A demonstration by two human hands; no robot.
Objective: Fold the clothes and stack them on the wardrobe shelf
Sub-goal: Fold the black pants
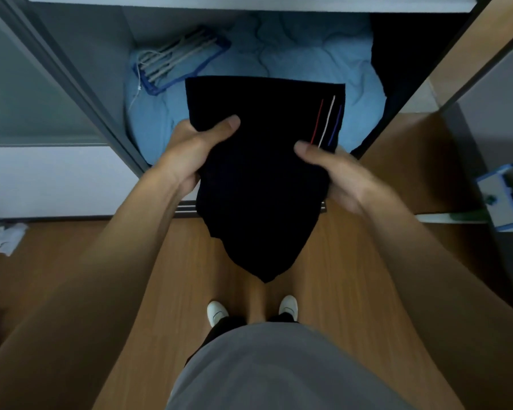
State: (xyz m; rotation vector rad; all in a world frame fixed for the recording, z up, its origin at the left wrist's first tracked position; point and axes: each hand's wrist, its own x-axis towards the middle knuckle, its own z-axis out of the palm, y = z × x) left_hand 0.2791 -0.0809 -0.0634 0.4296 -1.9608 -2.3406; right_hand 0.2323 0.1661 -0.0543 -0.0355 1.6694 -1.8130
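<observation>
A folded black garment (261, 179) with thin red, white and blue stripes near its right edge is held in the air in front of the open wardrobe. My left hand (196, 152) grips its left side, thumb on top. My right hand (335, 176) grips its right side, thumb just below the stripes. The garment's near end hangs down to a point above the floor. A white shelf edge (249, 2) runs across the top of the view.
In the wardrobe's lower compartment lies a light blue quilt (308, 63) with a blue drying rack (178, 63) on it. A grey sliding door (27, 93) stands left, a wooden panel (471, 54) right. Crumpled white paper (8, 238) and a blue-white object (504, 196) sit on the floor.
</observation>
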